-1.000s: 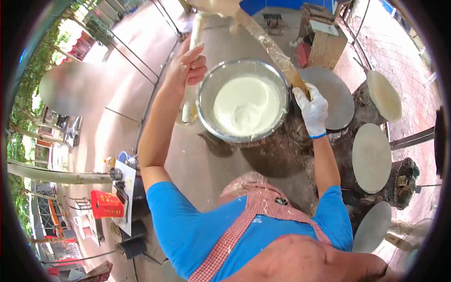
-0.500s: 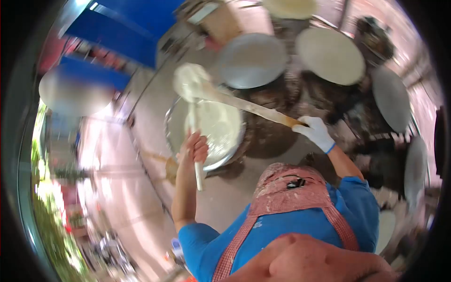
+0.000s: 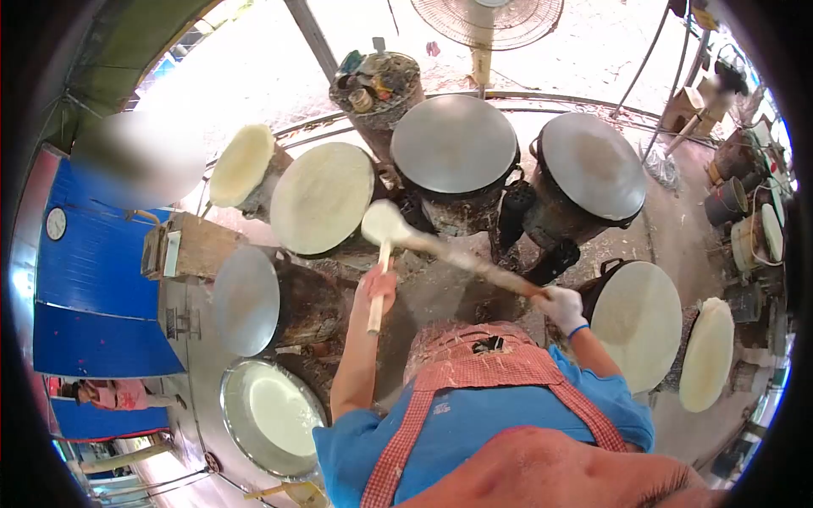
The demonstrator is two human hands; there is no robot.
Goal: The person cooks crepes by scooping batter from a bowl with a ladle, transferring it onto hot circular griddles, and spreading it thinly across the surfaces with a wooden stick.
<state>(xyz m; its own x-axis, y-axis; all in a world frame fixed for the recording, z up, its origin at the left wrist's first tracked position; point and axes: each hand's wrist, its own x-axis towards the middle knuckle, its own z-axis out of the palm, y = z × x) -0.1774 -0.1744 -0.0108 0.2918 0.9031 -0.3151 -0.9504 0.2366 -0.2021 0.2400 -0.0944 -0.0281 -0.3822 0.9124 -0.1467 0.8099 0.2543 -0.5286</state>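
My left hand (image 3: 378,289), bare, is wrapped round the pale handle of a batter-coated ladle (image 3: 385,223). In a white glove, my right hand (image 3: 561,308) grips the brown end of a long wooden paddle (image 3: 474,264). The paddle's far end overlaps the ladle head; batter and blur hide where they meet. Both tools are raised in front of my body, below a round griddle covered in pale batter (image 3: 322,199) and a grey griddle (image 3: 453,144). A large metal basin (image 3: 227,415) of white batter stands at lower left.
Around me stand another grey griddle (image 3: 593,165), a further grey one (image 3: 246,300) at left, and batter-covered griddles (image 3: 635,326) at right. A wooden box (image 3: 203,245), a cluttered drum (image 3: 377,89) and a fan (image 3: 487,21) are farther off. A person (image 3: 118,394) is at far left.
My view has turned right, from the basin towards the griddles. The ladle and paddle have moved with both hands away from over the basin; both grips stay closed.
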